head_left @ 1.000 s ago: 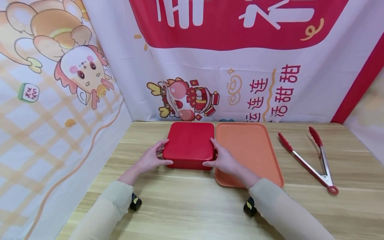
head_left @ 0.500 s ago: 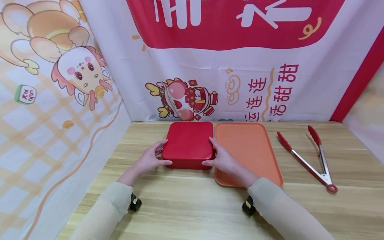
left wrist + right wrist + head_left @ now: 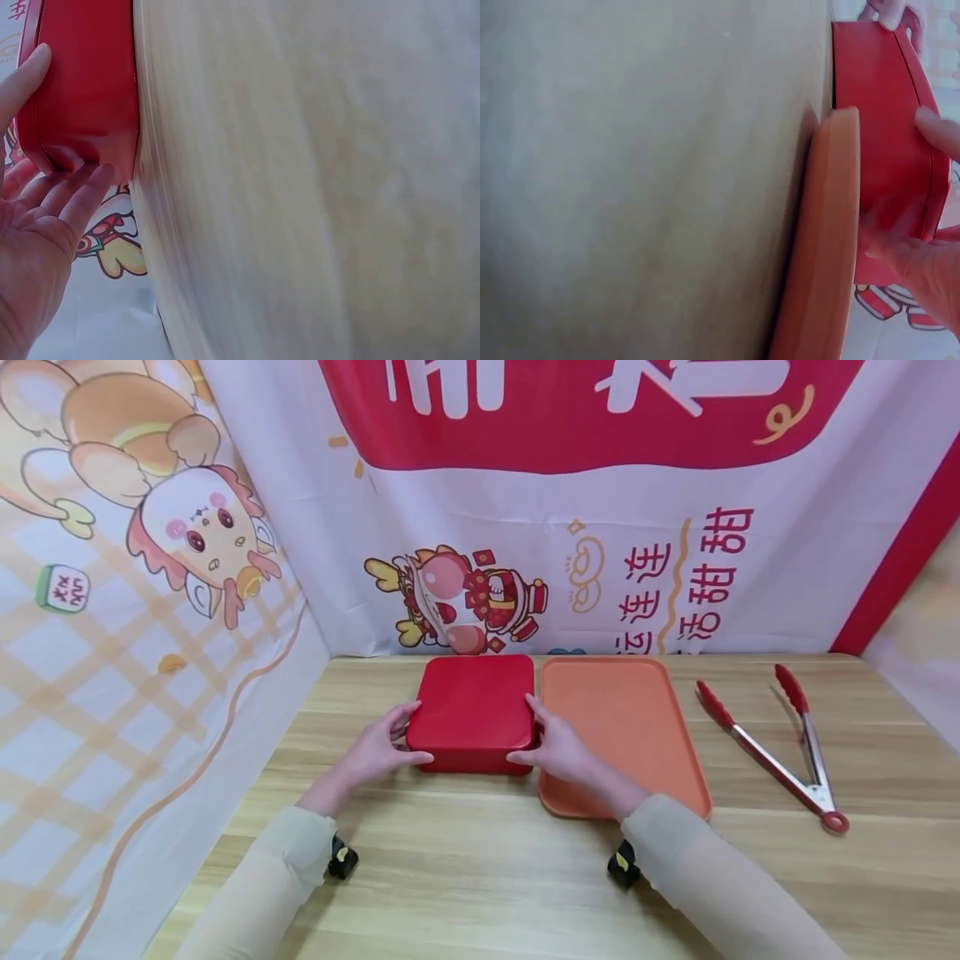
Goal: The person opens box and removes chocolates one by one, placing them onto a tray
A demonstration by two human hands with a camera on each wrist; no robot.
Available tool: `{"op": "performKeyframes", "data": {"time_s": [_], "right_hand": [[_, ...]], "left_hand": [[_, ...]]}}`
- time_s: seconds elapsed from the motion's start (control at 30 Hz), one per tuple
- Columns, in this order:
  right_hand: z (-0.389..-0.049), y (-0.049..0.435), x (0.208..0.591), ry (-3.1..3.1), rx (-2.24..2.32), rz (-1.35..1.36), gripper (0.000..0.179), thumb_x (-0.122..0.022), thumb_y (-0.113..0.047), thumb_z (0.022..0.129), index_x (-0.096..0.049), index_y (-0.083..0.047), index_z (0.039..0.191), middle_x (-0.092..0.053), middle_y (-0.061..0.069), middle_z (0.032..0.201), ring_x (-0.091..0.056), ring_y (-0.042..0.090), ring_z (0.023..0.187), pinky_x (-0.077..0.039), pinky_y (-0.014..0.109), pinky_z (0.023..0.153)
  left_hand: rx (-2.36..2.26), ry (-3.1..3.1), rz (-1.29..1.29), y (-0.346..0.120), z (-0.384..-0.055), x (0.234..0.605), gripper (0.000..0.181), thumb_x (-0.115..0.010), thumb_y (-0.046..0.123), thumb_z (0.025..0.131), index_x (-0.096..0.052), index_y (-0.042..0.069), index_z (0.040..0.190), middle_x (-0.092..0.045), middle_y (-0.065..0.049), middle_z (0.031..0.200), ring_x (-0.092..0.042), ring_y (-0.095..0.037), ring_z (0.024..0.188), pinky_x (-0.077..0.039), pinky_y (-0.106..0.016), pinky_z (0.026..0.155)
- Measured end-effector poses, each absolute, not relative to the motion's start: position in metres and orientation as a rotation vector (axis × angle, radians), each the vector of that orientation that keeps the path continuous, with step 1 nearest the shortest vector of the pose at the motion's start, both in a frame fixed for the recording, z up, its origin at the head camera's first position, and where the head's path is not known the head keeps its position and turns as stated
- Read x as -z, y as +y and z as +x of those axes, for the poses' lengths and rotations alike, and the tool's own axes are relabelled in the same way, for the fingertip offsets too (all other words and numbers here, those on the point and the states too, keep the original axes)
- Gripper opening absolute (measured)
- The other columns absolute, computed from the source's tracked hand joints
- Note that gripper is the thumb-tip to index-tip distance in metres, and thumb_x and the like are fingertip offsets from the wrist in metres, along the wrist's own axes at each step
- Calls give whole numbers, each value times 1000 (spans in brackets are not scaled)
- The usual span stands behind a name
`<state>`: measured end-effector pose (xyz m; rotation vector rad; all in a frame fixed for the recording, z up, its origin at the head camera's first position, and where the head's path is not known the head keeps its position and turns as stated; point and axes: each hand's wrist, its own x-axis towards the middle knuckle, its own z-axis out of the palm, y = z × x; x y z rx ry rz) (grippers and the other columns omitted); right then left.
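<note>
Left hand (image 3: 372,752): gripping the box (image 3: 471,718) at its left end, spread wide around the near corner, with thumb on the front face and fingers bent against the side.
Right hand (image 3: 562,752): gripping the right end in the same way, with thumb in front and fingertips in the narrow gap beside the tray (image 3: 617,727); a little blurred in its wrist view.
Both hands: hardly changed over the last second — same hold, same place, only the head view tipped slightly lower. Probably a steady, settled grip, with no lift or slide begun.
Table (image 3: 465,860): bearing everything, pale and wood-grained.
Box: red, flat on the table between both hands, with lid (image 3: 476,693) on; contents hidden.
Tray: orange, just right of the box, lying flat, partly under the right forearm; touching the box or not — cannot tell.
Tongs (image 3: 777,766): right of the tray, well apart from both hands, lying spread with red tips pointing away.
Cloth (image 3: 630,497): hanging behind the table, printed in red and white.
</note>
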<state>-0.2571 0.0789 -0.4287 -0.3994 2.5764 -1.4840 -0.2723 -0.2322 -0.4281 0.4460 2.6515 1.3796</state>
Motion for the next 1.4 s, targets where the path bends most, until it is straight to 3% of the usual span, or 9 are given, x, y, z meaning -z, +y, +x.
{"op": "performKeyframes", "data": {"time_s": [0.4,0.77,1.07,1.1,1.13,1.2,1.3,1.4], "right_hand": [[-254,74,427,2565,1513,-316,102,-85,-15,76,-21,-12,156,-39,12,148,-43,29,128,-54,38,85],[-256,76,422,2533,1554,-322,102,-84,-15,76,-20,-13,156,-39,10,149,-42,29,131,-54,36,86],[-253,75,416,2624,1524,-345,95,-78,-31,83,-21,-10,155,-34,12,153,-37,30,135,-50,38,92],[-253,75,414,2644,1523,-348,93,-77,-33,84,-22,-10,155,-33,12,154,-38,29,134,-52,38,90],[-253,75,412,2667,1515,-357,90,-75,-37,85,-24,-9,155,-42,15,147,-46,30,127,-54,35,86],[-253,75,409,2691,1511,-347,85,-72,-39,87,-28,-11,154,-49,17,140,-50,30,119,-55,32,72],[-254,74,407,2668,1562,-300,75,-70,-36,90,-35,-14,152,-51,17,139,-50,28,115,-44,32,54],[-254,74,409,2636,1659,-255,66,-69,-29,92,-41,-14,149,-41,12,149,-41,25,130,-51,31,72]], "left_hand": [[-1350,2676,434,-233,-273,428,95,-88,31,70,-38,13,148,-41,-10,149,-45,-29,131,-42,-41,102],[-1369,2671,425,-231,-274,427,92,-88,24,71,-38,11,148,-41,-12,149,-44,-31,132,-41,-41,102],[-1387,2645,408,-232,-275,428,95,-88,32,70,-38,13,148,-39,-11,150,-43,-31,133,-41,-42,103],[-1393,2644,408,-232,-275,428,94,-88,32,71,-38,13,148,-39,-10,150,-43,-31,132,-41,-42,103],[-1400,2642,411,-232,-276,427,94,-88,32,71,-38,13,148,-39,-10,150,-44,-31,132,-41,-42,102],[-1419,2635,409,-232,-276,426,92,-88,30,71,-39,14,148,-40,-10,150,-45,-30,131,-42,-41,102],[-1434,2629,410,-235,-275,426,92,-88,28,72,-39,13,148,-40,-10,150,-45,-30,131,-42,-41,102],[-1437,2617,413,-237,-275,426,93,-88,31,72,-38,14,149,-38,-10,151,-43,-30,133,-41,-42,103]]}}
